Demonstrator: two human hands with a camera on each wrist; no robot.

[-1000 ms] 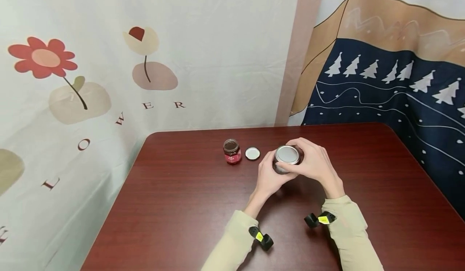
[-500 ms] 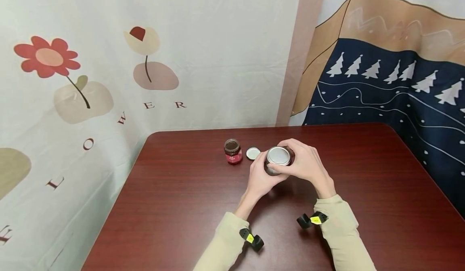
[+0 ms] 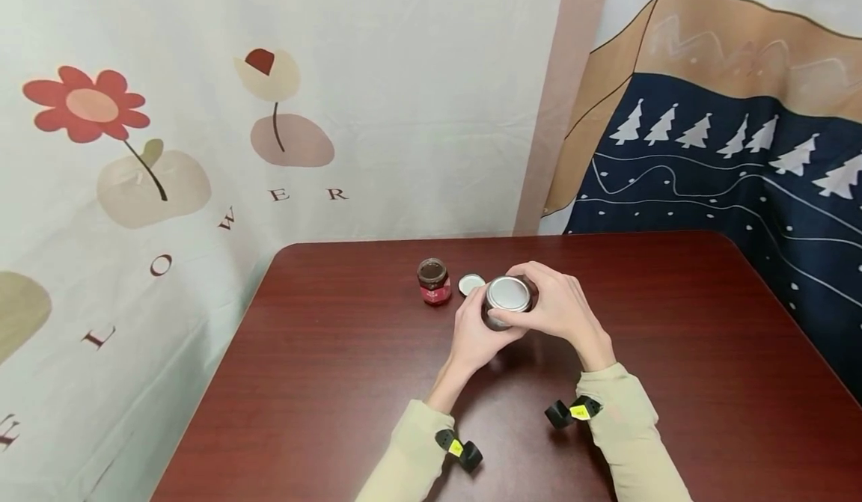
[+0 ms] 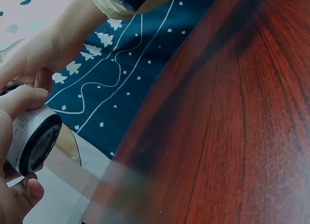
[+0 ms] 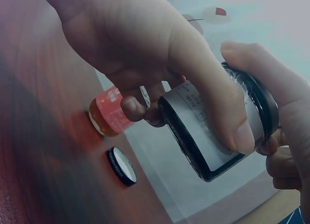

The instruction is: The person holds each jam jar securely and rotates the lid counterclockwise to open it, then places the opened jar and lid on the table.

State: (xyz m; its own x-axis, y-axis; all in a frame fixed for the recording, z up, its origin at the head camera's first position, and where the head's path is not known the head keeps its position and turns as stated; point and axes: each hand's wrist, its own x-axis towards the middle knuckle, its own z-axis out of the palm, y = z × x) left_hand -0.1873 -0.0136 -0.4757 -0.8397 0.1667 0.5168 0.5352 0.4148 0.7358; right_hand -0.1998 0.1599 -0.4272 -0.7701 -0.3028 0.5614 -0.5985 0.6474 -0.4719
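Note:
Held just above the table is a dark glass jar (image 5: 191,122) with a white label. Its silver-topped lid (image 3: 509,293) faces upward in the head view. My left hand (image 3: 473,335) wraps the jar's body, with the thumb lying across the label in the right wrist view. Fingers and thumb of my right hand (image 3: 560,306) grip the lid at its rim. To the left stands a smaller jar (image 3: 434,283) with a red label and no lid on it. A loose lid (image 3: 471,285) lies beside that jar, white inner side up, partly behind my left hand.
The reddish-brown wooden table (image 3: 323,367) has rounded far corners. Behind it hangs a pale cloth (image 3: 417,113) printed with flowers and letters. A navy cloth (image 3: 680,165) with white trees hangs at the right.
Both hands and the jar between them have shifted left and slightly nearer the person, so the left hand now overlaps the loose lid. The red-labelled jar has stayed in place.

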